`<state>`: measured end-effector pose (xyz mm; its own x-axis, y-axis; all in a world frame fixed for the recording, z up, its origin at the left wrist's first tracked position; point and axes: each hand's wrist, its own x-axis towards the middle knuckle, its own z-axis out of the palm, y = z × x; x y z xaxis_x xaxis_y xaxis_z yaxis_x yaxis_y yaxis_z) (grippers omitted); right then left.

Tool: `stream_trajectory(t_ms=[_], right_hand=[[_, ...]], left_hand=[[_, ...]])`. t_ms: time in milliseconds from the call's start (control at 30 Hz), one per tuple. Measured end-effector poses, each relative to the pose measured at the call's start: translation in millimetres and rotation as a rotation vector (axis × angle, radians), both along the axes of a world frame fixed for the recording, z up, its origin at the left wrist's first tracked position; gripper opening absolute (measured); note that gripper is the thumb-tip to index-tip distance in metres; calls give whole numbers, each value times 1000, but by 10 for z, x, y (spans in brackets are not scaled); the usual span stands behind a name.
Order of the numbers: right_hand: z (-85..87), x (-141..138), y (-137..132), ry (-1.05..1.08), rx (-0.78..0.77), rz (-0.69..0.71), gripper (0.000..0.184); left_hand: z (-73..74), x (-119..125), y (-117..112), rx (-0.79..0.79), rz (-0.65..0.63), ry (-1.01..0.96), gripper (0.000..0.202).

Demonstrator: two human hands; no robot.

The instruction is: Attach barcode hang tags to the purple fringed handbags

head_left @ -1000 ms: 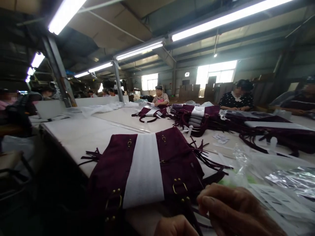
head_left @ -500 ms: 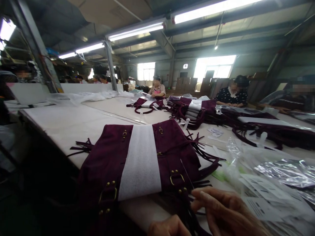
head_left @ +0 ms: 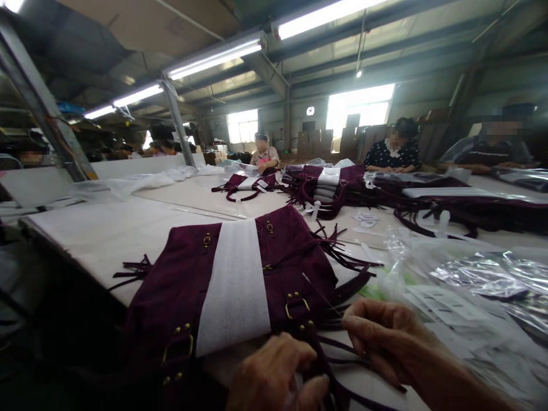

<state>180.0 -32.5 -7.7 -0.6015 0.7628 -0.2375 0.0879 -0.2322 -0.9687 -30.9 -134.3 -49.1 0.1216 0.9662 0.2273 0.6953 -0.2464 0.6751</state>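
Observation:
A dark purple suede bag (head_left: 295,262) with gold buckles and fringe lies flat on the table in front of me, a white foam strip (head_left: 233,285) wrapped across its middle. My left hand (head_left: 274,374) is at the bottom edge, fingers curled over the bag's dark strap. My right hand (head_left: 385,337) is just right of the bag, fingers pinched on a thin pale strand that runs up over the suede; I cannot make out what the strand is.
Clear plastic bags and printed tags (head_left: 479,285) lie to the right. More purple bags (head_left: 329,185) are piled farther back. Several other people sit along the far side, one at the far end (head_left: 261,157). The table's left edge (head_left: 64,240) drops off.
The view has dipped, so both hands show more. My left hand has come up onto the strap and my right hand has lifted toward the bag's right buckle.

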Motion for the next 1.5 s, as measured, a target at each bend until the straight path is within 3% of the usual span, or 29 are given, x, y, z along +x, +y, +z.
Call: stream_trajectory(t_ms=[67,100,200,300,600,867,967,1133,1233,1367,1500], right_hand=[[29,99,41,-38,22,0,38],[36,141,59,-56,31,2,36],[32,223,106,-126,46,32,32],[17,248,139,-202,31,47,28],[-8,177,137,-172,-21,33,19],[-76,-48,136,-102,-34,58,11],[-84,-160,134,-63,-20,47,14],[-176,-279,142,-54,26,38,23],[-231,-314,165,-72,54,56,26],[-227,-324,170,-105,63,65,26],[-218,-251,163,-81,36,93,16]], left_hand=[[170,-50,112,226,40,259,25],[244,-56,167,263,54,383,34],[383,-24,274,214,17,705,61],[414,-6,290,175,-40,853,67],[308,-307,270,280,-115,574,55],[302,-375,252,242,-134,509,45],[381,-366,249,172,-133,409,38],[665,-346,389,-39,77,286,32],[778,-318,547,-82,-13,415,28],[779,-331,665,-121,-62,477,12],[760,-384,642,-116,-39,287,14]])
